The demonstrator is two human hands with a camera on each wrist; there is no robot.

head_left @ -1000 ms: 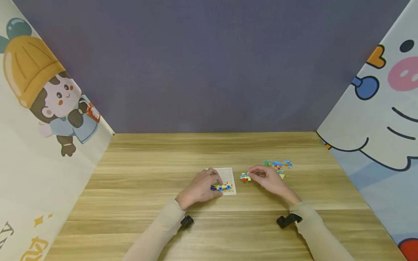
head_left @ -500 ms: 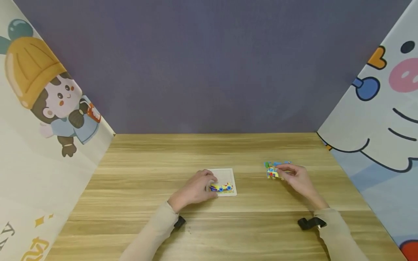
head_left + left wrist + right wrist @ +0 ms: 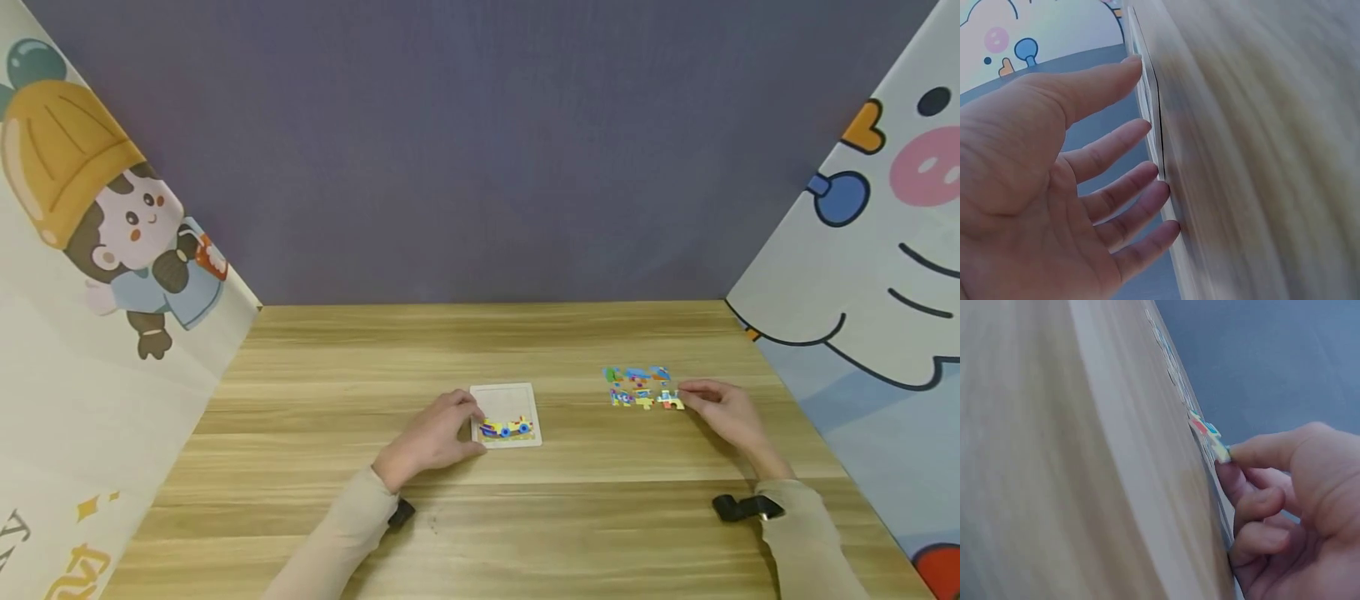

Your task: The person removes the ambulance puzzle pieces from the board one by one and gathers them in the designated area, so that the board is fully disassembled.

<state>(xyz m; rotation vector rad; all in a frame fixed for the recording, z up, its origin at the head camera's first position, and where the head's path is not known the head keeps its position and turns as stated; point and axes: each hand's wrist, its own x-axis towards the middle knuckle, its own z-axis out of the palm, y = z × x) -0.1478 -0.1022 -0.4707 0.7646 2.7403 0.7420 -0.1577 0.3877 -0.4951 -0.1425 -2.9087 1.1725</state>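
Observation:
A square puzzle tray (image 3: pixel 504 402) lies on the table in the head view, with joined yellow and blue puzzle pieces (image 3: pixel 507 429) along its near side. My left hand (image 3: pixel 437 435) rests at the tray's left edge, thumb and fingers spread. In the left wrist view its fingertips (image 3: pixel 1159 190) are at the edge of the tray. On the right, my right hand (image 3: pixel 726 417) pinches a puzzle piece (image 3: pixel 1213 439) between thumb and index finger. That piece is tilted, one end beside the loose puzzle pieces (image 3: pixel 637 374).
The loose pieces lie in rough rows on the wooden table (image 3: pixel 420 350), right of the tray. A dark panel (image 3: pixel 480 150) stands behind the table. Printed side panels (image 3: pixel 847 275) rise at left and right.
My right hand has carried the pinched puzzle piece rightward from beside the tray to the loose pieces. The left hand has drawn back left from over the joined pieces to the tray's edge.

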